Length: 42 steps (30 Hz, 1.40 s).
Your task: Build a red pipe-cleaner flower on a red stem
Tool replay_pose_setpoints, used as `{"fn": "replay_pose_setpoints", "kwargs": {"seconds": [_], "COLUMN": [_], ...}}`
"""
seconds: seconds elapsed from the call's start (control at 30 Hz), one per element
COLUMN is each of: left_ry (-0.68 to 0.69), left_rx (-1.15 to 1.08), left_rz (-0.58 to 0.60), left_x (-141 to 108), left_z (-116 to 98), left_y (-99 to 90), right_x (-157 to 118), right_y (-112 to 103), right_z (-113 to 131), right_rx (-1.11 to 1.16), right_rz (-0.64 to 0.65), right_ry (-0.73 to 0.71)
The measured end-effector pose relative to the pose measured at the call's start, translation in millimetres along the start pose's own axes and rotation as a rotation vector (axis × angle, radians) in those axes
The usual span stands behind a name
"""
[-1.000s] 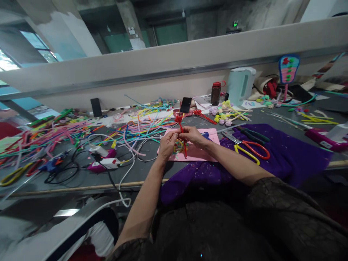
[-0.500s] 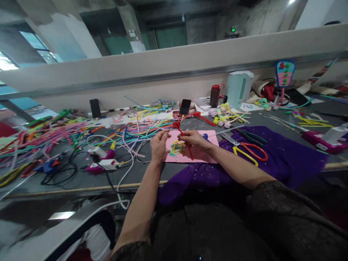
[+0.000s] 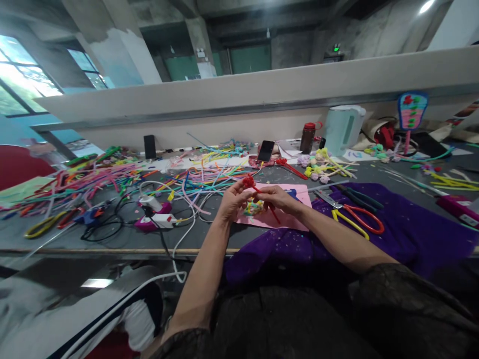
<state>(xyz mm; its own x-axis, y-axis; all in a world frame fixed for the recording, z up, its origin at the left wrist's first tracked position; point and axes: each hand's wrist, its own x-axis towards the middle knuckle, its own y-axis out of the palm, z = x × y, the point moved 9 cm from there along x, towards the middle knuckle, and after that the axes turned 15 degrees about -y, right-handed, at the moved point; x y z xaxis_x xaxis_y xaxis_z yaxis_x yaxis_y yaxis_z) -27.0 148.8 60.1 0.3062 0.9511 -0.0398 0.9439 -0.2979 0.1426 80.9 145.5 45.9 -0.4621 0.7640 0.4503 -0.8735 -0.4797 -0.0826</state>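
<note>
A red pipe-cleaner flower [image 3: 248, 181] with a long red stem is held over a pink sheet [image 3: 302, 202]. My right hand [image 3: 279, 197] pinches the stem just below the bloom, and the stem's lower end slants down to the right. Thumb and fingers of my left hand [image 3: 231, 200] close on the bloom from its left side. Beneath my hands, small yellow and teal pipe-cleaner trimmings [image 3: 255, 207] lie on the sheet. A blue object [image 3: 292, 193] on the sheet is partly hidden behind my right hand.
Scissors [image 3: 359, 219] with red and yellow handles and dark-handled pliers [image 3: 361, 196] lie on purple cloth [image 3: 415, 224] at right. Left are power strips [image 3: 155, 222], white cables and heaped pipe cleaners [image 3: 101, 179]. Behind stand a phone [image 3: 266, 150], bottle [image 3: 308, 138] and kettle [image 3: 342, 130].
My left hand has come in from beside the flower and now grips its bloom. The stem tilts more to the right. The whole view has shifted slightly left and up.
</note>
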Motion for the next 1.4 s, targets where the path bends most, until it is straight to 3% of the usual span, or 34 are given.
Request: {"fn": "replay_pose_setpoints", "kwargs": {"seconds": [0.3,0.8,0.93,1.13,1.27,1.4], "left_ry": [0.046,0.063,0.062,-0.078,-0.042,0.016], "left_rx": [-0.027,-0.06,-0.066,-0.006,-0.032,-0.146], "left_rz": [-0.003,-0.013,-0.005,-0.021,-0.025,-0.017], "left_x": [-2,-4,-5,0,3,3], "left_z": [-5,-7,-8,8,6,-2], "left_y": [-4.7,-5.8,-4.1,-3.1,-4.4,-9.2], "right_x": [-3,-4,-4,-5,-3,3], "right_y": [9,13,13,20,22,1], "right_z": [-1,0,3,8,11,30], "right_rx": [0.008,-0.029,-0.021,-0.023,-0.095,-0.234], "right_rz": [0.104,0.121,0.091,0.081,0.078,-0.104], "right_ry": [0.015,0.027,0.023,0.029,0.029,-0.107]}}
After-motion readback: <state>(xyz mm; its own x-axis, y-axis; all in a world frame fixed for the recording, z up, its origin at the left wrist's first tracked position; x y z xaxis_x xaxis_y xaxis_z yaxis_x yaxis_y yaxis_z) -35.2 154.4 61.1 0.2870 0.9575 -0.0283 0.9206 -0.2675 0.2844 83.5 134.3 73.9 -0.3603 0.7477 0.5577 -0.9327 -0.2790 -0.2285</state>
